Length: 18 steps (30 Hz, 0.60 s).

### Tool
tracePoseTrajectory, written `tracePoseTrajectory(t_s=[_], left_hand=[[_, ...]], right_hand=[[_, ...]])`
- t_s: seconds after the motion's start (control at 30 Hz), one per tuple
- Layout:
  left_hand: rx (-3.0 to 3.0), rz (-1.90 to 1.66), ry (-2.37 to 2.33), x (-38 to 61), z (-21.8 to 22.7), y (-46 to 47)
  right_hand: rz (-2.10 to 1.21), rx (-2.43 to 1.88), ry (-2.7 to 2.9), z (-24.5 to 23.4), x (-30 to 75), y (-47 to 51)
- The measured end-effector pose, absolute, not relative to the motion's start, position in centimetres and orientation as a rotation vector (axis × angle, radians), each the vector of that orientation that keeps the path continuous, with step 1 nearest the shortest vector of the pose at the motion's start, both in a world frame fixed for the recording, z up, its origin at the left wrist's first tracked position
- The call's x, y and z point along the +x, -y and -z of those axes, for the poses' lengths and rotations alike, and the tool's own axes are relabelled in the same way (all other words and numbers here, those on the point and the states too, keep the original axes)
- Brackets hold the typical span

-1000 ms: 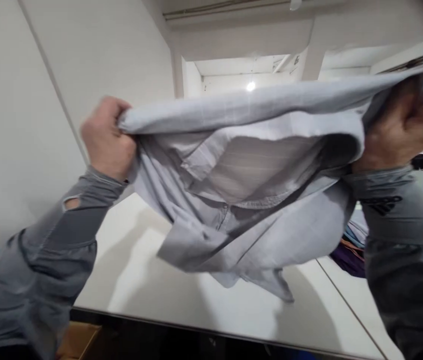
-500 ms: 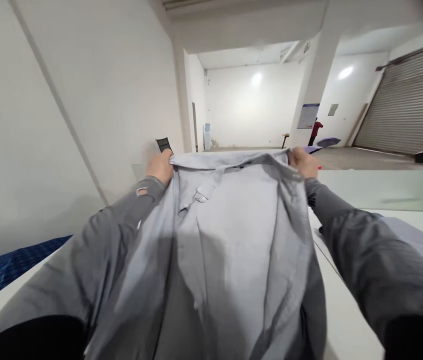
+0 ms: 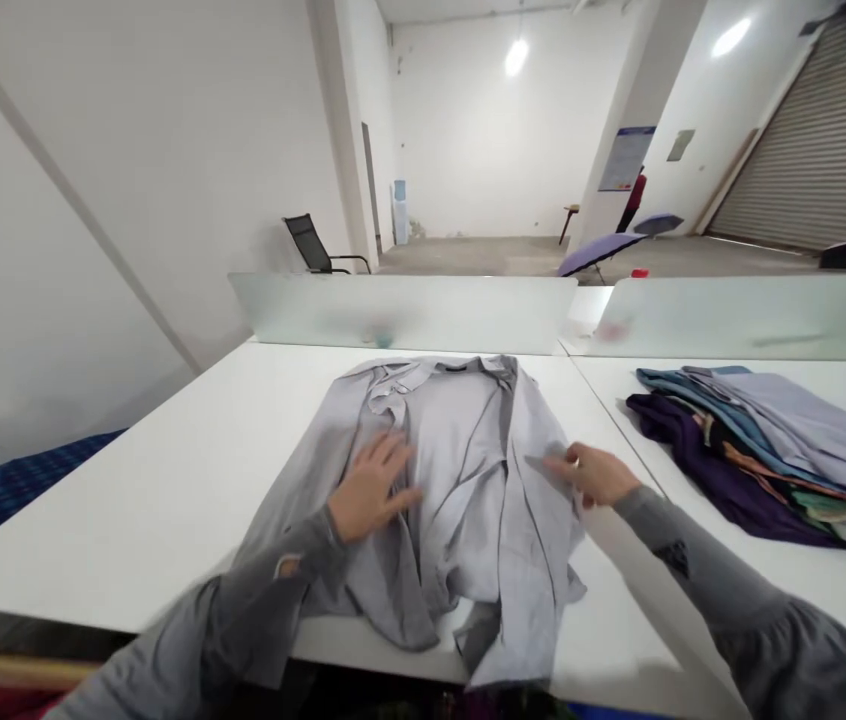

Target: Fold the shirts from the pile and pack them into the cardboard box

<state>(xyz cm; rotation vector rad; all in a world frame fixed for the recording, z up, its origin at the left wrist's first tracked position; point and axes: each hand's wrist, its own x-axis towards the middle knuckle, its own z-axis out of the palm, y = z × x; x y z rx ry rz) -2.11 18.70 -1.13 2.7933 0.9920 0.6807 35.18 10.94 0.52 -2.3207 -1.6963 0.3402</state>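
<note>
A light grey long-sleeved button shirt (image 3: 460, 440) lies spread on the white table, collar toward the far side and front panels parted. Its lower hem hangs over the near edge of the table. My left hand (image 3: 372, 485) is over the shirt's left front panel, palm down with fingers spread. At the shirt's right edge is my right hand (image 3: 597, 474), its index finger stretched toward the sleeve and the other fingers loosely bent. Motion blurs both hands a little, and I cannot tell how firmly they touch the cloth.
A pile of folded clothes (image 3: 768, 450) sits on the table's right side. Frosted divider panels (image 3: 423, 310) line the back edge. Beyond are a black chair (image 3: 309, 243), a purple umbrella (image 3: 595, 252) and a person in red (image 3: 634, 200). Dark blue cloth (image 3: 10, 490) lies at left.
The shirt was held up by its collar in both hands; now it lies on the table. Both hands have let go of the collar and come nearer, and the view has tilted down.
</note>
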Motion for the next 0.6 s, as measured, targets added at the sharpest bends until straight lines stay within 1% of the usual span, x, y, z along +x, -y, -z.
tracePoseTrajectory(t_s=[0.07,0.13,0.23,0.27,0.33,0.4,0.43,0.5,0.6], left_hand=[[2.8,-0.53,-1.008,-1.8,3.1,-15.6],[2.795,-0.426,-1.051,-1.2,4.1,-14.2],[2.767,-0.38,-1.065,-0.9,4.4,-14.6],[2.749,-0.392,-1.041,-1.1,4.2,-15.1],[2.704,-0.479,-1.011,-2.3,3.6,-15.9],[2.675,-0.62,-1.089,-4.4,3.0,-16.3],[2.671,-0.691,-1.183,-5.7,2.8,-16.2],[2.67,-0.765,-1.413,-8.3,2.8,-15.5],[2.658,-0.619,-1.645,-11.1,3.1,-14.0]], right_hand=[[-0.248,-2.175,1.793,1.2,34.0,-7.9],[-0.103,-2.082,1.872,1.3,33.7,-7.0],[0.088,-2.246,1.785,-1.8,36.2,-8.6],[0.241,-2.333,1.684,-3.3,37.7,-9.4],[0.523,-2.424,1.485,-6.0,40.8,-10.5],[0.642,-2.396,1.411,-7.5,42.6,-10.4],[0.646,-2.345,1.419,-7.6,42.6,-9.8],[0.528,-2.193,1.524,-6.4,40.8,-7.9],[0.093,-1.865,1.86,-2.5,35.1,-4.5]])
